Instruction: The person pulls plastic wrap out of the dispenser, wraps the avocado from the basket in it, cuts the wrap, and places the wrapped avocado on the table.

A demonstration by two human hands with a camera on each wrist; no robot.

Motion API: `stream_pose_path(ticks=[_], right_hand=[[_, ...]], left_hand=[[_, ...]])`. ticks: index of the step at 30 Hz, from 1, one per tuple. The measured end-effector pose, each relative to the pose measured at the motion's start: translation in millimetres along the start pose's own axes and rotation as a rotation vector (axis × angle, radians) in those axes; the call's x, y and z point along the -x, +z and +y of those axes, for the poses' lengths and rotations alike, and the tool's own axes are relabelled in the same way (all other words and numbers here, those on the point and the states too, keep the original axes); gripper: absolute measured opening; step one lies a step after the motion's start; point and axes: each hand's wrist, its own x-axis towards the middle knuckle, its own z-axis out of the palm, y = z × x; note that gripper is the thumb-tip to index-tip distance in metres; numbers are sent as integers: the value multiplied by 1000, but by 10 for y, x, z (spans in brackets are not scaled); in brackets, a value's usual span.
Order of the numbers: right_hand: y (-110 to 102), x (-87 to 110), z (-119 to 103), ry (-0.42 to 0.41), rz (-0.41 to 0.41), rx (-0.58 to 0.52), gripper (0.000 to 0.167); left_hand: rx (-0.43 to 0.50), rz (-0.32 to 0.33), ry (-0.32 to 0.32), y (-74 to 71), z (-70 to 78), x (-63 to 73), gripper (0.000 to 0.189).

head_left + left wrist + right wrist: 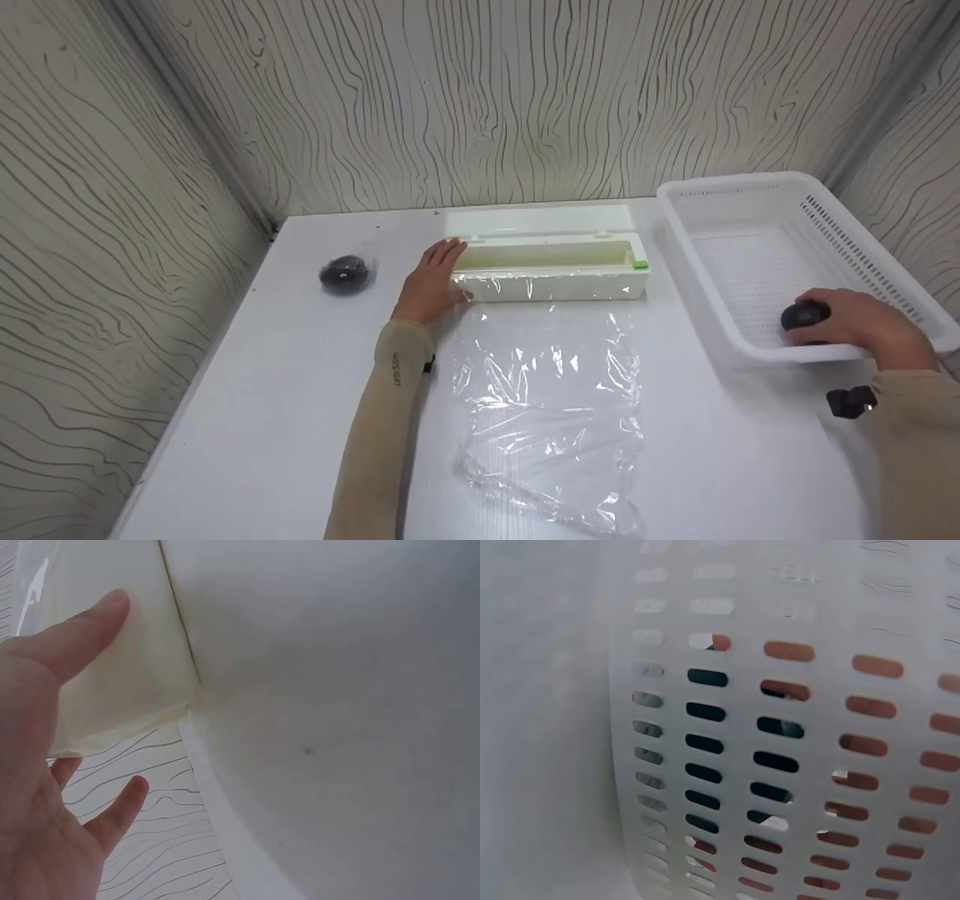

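Note:
My left hand holds the left end of a white cling film dispenser, thumb on its front wall and fingers at the far side. In the left wrist view the thumb lies along the wall of the box. Its lid stands open at the back. A sheet of clear cling film runs from the box toward me across the table. My right hand grips a dark, smooth oval object inside the white basket, near its front wall. Through the basket's slots, the right wrist view shows the dark object and fingers.
A second dark oval object, wrapped in clear film, lies at the left of the white table. Wood-patterned panels enclose the back and sides. The basket stands at the right, close to the back panel.

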Motion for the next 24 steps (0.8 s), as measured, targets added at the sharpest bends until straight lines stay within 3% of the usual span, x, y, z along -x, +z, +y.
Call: stream_pose_path(ticks=[8,18,24], right_hand=[[-9,-4,-8,5,1,-2,70],[-11,-28,-1,18,-1,-6,77],[-28,-36,9,9,73,-23,77]], left_hand=[[28,7,0,12,-5,2,95],[36,5,-7,-3,-16,29,96],[38,5,11,-1,-26,18,97]])
